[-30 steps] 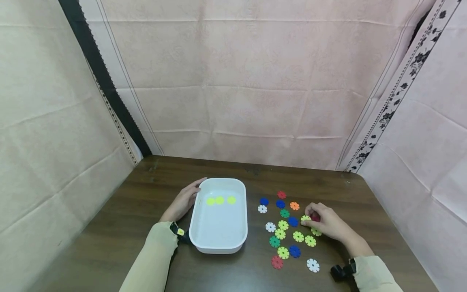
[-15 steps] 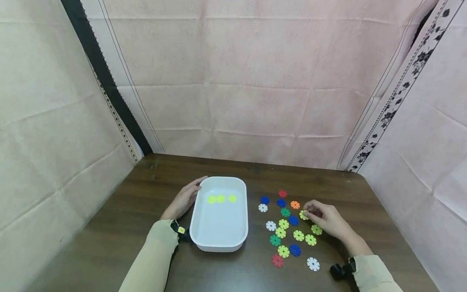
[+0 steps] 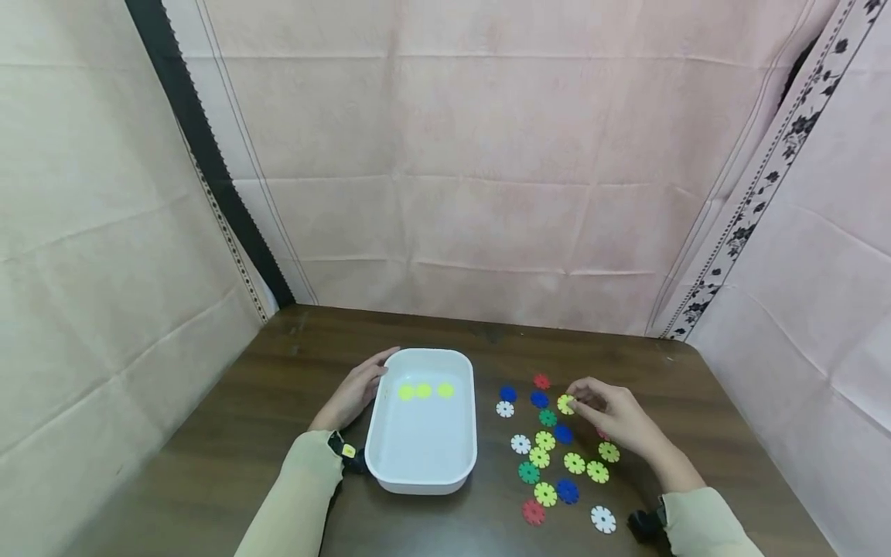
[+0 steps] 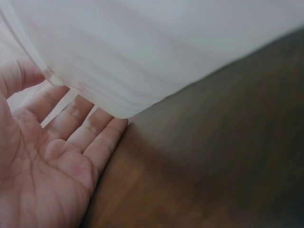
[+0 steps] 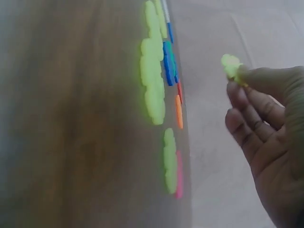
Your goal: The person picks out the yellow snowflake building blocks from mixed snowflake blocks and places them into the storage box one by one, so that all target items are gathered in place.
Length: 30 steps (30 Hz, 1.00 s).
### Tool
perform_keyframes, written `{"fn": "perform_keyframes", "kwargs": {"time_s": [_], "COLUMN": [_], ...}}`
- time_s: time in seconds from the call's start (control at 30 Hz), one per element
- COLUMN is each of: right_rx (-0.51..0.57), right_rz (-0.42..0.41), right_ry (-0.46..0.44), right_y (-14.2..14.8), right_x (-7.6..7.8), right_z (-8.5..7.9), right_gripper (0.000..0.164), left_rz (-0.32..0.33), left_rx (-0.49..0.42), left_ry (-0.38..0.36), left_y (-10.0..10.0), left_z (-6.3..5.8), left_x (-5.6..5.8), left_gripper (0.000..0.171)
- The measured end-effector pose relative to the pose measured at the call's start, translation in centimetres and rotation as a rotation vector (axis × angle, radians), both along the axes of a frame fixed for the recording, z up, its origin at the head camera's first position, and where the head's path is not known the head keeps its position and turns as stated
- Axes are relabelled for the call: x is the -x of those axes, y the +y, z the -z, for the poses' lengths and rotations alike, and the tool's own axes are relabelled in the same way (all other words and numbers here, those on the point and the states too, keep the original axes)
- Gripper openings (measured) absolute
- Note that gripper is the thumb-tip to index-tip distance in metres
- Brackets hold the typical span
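My right hand (image 3: 612,418) pinches a yellow-green notched disc (image 3: 565,404) between thumb and fingertips, raised off the table; the right wrist view shows the pinched disc (image 5: 231,66) apart from those lying below. My left hand (image 3: 351,394) rests along the left side of the white tray (image 3: 421,456), near its far corner. In the left wrist view the fingers (image 4: 71,118) are fairly straight and touch the tray's outer wall (image 4: 156,57), the thumb near the rim. Several yellow-green discs (image 3: 423,391) lie in a row inside the tray.
Right of the tray, several notched discs lie scattered on the brown table (image 3: 411,534): yellow-green (image 3: 545,494), blue (image 3: 567,491), green (image 3: 529,473), red (image 3: 533,512) and white (image 3: 603,519). Pale cloth (image 3: 445,186) hangs behind the table and at both sides.
My right hand has lifted the yellow-green disc off the table and moved it left, toward the tray. The left hand stays at the tray; the head view has shifted slightly.
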State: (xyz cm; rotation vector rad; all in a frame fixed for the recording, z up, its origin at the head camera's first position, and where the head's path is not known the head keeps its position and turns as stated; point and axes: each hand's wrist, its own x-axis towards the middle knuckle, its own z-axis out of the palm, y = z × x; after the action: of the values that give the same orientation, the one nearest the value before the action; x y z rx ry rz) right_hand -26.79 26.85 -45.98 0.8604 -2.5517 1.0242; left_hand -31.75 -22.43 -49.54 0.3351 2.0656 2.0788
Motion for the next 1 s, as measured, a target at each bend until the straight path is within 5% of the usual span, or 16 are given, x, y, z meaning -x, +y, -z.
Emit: {"fn": "perform_keyframes", "kwargs": {"time_s": [0.3,0.63,1.0], "right_rx": [-0.023,-0.123,-0.323], "right_rz": [-0.162,-0.405,-0.609], "right_ry": [-0.023,-0.034,-0.250], "right_y": [-5.1,-14.7,-26.0], "right_x": [1.8,3.5,6.1], "right_z": [-2.7,-5.3,-7.3], "right_gripper": [0.018,0.020,0.017], "left_rz": [-0.002,-0.002,0.027], "left_rx": [0.007,0.000,-0.015], "left_ry": [-0.010,-0.008,0.007], "left_y": [0.1,0.3,0.1], "left_z": [0.0,-0.1,-0.2], "left_x": [-0.1,-0.1,-0.2], "left_gripper": [0.051,0.048,0.049]}}
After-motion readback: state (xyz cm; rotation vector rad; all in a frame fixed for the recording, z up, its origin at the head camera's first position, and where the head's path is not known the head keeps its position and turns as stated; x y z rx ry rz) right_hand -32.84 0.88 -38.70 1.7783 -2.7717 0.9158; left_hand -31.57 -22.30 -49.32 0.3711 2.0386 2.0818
